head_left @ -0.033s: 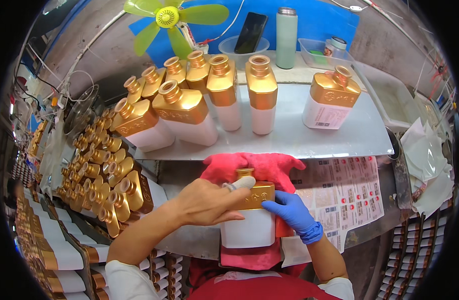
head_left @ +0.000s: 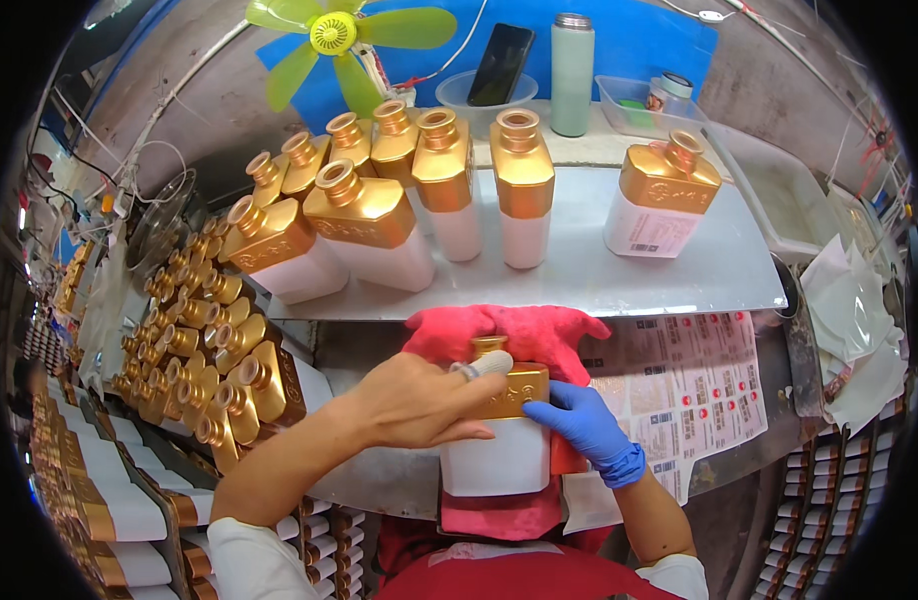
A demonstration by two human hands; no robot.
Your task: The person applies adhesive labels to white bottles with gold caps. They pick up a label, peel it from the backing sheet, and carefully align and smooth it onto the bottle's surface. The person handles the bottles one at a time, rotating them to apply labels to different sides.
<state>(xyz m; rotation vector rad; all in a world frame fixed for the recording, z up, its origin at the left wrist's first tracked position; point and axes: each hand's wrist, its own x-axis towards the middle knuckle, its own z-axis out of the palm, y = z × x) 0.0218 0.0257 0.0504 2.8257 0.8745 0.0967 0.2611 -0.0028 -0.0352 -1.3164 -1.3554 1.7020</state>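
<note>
Nothing has visibly shifted since the earlier view, so the work stays at the same step. The bottle (head_left: 499, 425) lies flat on a pink cloth (head_left: 509, 335) on the desk (head_left: 379, 480), long axis running away from the person, gold neck pointing far. The left hand (head_left: 419, 405) presses, fingers curled, on its gold shoulder; the gloved right hand (head_left: 584, 430) clasps its right side.

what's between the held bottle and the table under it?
Head view: a pink cloth lies under the bottle, between it and the table.
</note>
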